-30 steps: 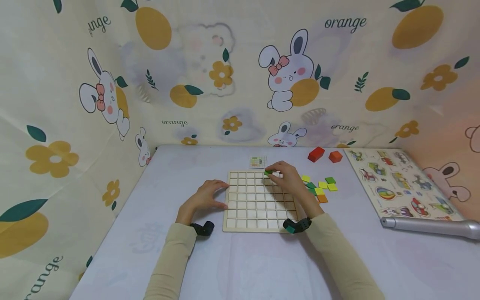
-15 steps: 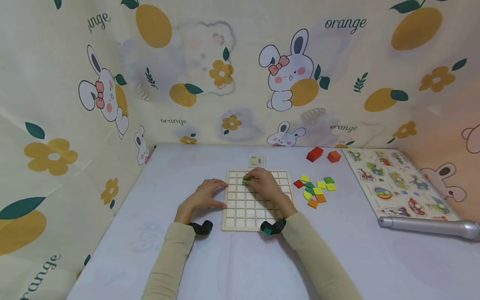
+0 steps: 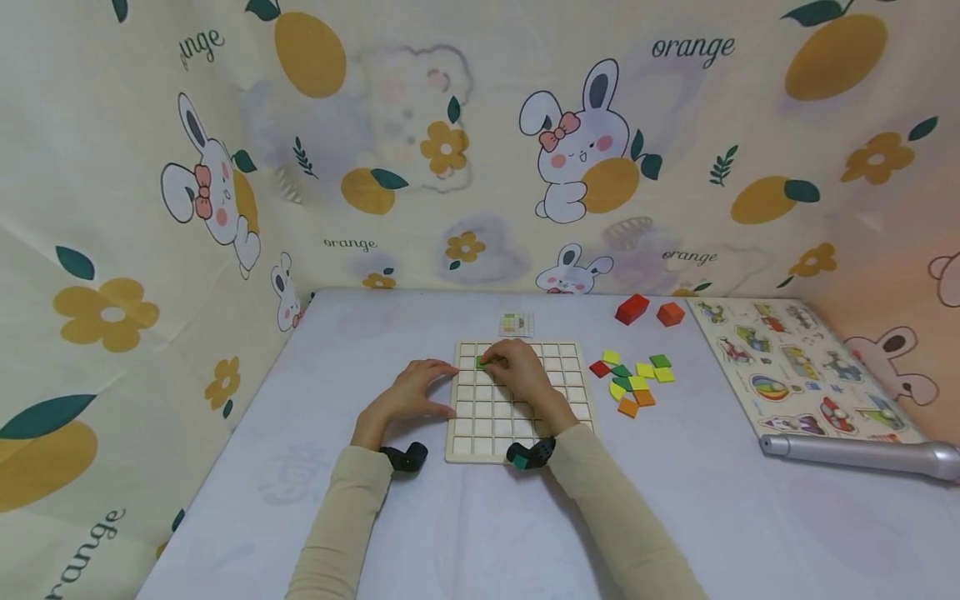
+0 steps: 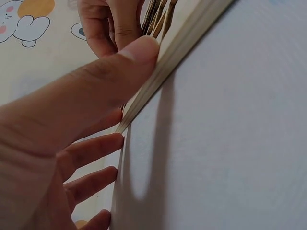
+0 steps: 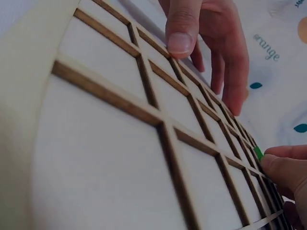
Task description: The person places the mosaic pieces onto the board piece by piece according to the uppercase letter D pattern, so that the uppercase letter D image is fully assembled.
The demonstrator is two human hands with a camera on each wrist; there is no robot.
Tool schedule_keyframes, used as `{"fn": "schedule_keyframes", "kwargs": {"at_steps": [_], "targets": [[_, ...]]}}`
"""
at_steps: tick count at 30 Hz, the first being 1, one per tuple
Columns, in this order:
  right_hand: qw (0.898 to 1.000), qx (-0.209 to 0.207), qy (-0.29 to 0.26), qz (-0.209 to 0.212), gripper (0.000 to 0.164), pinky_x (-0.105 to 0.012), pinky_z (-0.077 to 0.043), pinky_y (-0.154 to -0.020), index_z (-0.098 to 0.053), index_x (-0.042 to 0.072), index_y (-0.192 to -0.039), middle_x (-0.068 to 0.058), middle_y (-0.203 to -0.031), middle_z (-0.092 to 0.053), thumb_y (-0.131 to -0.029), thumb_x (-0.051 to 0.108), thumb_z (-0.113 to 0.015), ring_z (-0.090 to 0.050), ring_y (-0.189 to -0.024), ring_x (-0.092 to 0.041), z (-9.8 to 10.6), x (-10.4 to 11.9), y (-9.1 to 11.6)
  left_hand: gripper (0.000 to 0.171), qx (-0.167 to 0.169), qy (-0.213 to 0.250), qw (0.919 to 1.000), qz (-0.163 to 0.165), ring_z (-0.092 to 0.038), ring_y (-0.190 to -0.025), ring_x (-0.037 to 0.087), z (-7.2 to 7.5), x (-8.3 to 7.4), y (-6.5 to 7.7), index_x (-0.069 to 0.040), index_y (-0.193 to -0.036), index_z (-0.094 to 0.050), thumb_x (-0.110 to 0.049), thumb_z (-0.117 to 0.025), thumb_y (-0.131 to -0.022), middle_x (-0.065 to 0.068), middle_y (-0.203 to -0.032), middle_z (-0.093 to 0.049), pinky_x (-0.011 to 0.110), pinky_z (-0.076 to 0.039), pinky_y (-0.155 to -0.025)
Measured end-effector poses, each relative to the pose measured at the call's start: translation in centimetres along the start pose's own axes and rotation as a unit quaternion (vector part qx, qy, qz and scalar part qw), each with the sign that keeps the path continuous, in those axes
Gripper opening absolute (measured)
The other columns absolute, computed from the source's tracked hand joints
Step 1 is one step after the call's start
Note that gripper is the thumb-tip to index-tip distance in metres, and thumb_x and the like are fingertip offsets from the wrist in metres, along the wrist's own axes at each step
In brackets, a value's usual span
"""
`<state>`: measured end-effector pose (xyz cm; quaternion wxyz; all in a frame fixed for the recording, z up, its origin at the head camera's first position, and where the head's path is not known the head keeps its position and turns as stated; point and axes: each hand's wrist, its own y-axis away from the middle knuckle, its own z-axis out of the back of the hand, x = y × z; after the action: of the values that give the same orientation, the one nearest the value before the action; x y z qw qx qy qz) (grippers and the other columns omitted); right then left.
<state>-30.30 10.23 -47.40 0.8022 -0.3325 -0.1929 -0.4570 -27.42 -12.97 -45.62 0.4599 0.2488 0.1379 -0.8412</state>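
A pale wooden grid board [image 3: 483, 427] lies flat in front of me, divided by thin raised strips into square cells. My right hand [image 3: 522, 377] is over its upper left part and pinches a small green tile [image 3: 481, 362] between thumb and fingertips. In the right wrist view the tile [image 5: 258, 153] stands tilted at a cell's strips. Thumb and fingertips of my left hand [image 3: 408, 392] touch the board's left edge, fingers spread. From the left wrist, the thumb [image 4: 141, 48] lies on the board's rim. The right palm covers several cells.
Right of the board lie loose tiles: several yellow [image 3: 644, 369], with green, orange and red [image 3: 599, 369] ones. A small printed card [image 3: 517, 324] is behind the board. Two reddish blocks [image 3: 632, 309] stand farther back. A picture puzzle board [image 3: 780, 354] and a silver tube [image 3: 855, 456] occupy the right side.
My right hand has carried the green tile leftward from the board's upper right to a cell in its upper left. The left hand has stayed at the left edge.
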Motion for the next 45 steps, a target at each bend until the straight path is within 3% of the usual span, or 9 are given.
{"fn": "schedule_keyframes", "kwargs": {"at_steps": [7, 14, 17, 25, 35, 41, 45], "targets": [[0.999, -0.014, 0.023, 0.025, 0.007, -0.038, -0.046, -0.086, -0.074, 0.01, -0.088, -0.006, -0.101, -0.067, -0.083, 0.01, -0.07, -0.057, -0.095, -0.023, -0.3, -0.6, 0.2, 0.068, -0.001, -0.006, 0.9999, -0.01, -0.035, -0.129, 0.034, -0.2, -0.1, 0.0, -0.01, -0.131, -0.052, -0.035, -0.079, -0.073, 0.014, -0.137, -0.046, 0.05, -0.026, -0.108], [0.999, -0.026, -0.009, 0.016, 0.017, -0.036, -0.051, -0.072, -0.071, 0.007, -0.101, -0.007, -0.106, -0.062, -0.085, 0.012, -0.068, -0.059, -0.088, -0.022, 0.4, -0.7, 0.7, 0.069, 0.005, 0.001, 1.0, -0.002, -0.033, -0.13, 0.034, -0.1, -0.3, 0.2, -0.01, -0.131, -0.052, -0.034, -0.079, -0.073, 0.014, -0.138, -0.045, 0.051, -0.026, -0.108], [0.999, -0.028, -0.023, 0.002, 0.022, -0.034, -0.053, -0.073, -0.069, 0.007, -0.107, -0.007, -0.108, -0.06, -0.086, 0.014, -0.067, -0.06, -0.088, -0.021, 1.2, -0.8, 0.9, 0.069, 0.008, -0.003, 0.9999, 0.007, -0.032, -0.131, 0.033, 0.0, -0.3, 0.3, -0.012, -0.132, -0.051, -0.035, -0.079, -0.073, 0.013, -0.139, -0.044, 0.051, -0.025, -0.108], [0.999, -0.03, -0.032, -0.019, 0.037, -0.039, -0.054, -0.077, -0.062, 0.006, -0.12, -0.014, -0.115, -0.058, -0.087, 0.023, -0.066, -0.057, -0.094, -0.024, 5.1, -1.6, 2.0, 0.069, 0.006, -0.017, 0.9998, 0.005, -0.032, -0.131, 0.033, 0.0, -0.2, 0.2, -0.012, -0.133, -0.051, -0.036, -0.078, -0.074, 0.013, -0.139, -0.043, 0.051, -0.025, -0.109], [0.996, -0.054, 0.028, -0.068, 0.044, -0.046, -0.048, -0.084, -0.058, 0.009, -0.124, -0.013, -0.117, -0.058, -0.086, 0.028, -0.068, -0.054, -0.1, -0.026, 11.1, -4.6, 5.0, 0.07, 0.007, -0.022, 0.9997, 0.004, -0.032, -0.131, 0.033, 0.0, -0.1, 0.2, -0.013, -0.133, -0.051, -0.038, -0.077, -0.074, 0.012, -0.14, -0.043, 0.051, -0.025, -0.108], [0.989, -0.055, 0.07, -0.12, 0.043, -0.048, -0.046, -0.087, -0.06, 0.007, -0.12, -0.016, -0.113, -0.057, -0.086, 0.031, -0.068, -0.051, -0.101, -0.029, 13.9, -6.7, 6.5, 0.069, 0.006, -0.026, 0.9996, -0.001, -0.033, -0.131, 0.033, 0.0, 0.0, 0.1, -0.012, -0.133, -0.051, -0.038, -0.077, -0.074, 0.012, -0.139, -0.044, 0.05, -0.025, -0.108], [0.978, -0.075, 0.112, -0.16, 0.036, -0.05, -0.046, -0.086, -0.063, 0.006, -0.115, -0.015, -0.11, -0.057, -0.087, 0.029, -0.067, -0.05, -0.1, -0.031, 15.6, -8.3, 7.8, 0.069, 0.005, -0.027, 0.9996, -0.006, -0.033, -0.131, 0.033, -0.1, 0.2, 0.0, -0.013, -0.133, -0.051, -0.039, -0.077, -0.075, 0.012, -0.139, -0.044, 0.051, -0.026, -0.108]]}}
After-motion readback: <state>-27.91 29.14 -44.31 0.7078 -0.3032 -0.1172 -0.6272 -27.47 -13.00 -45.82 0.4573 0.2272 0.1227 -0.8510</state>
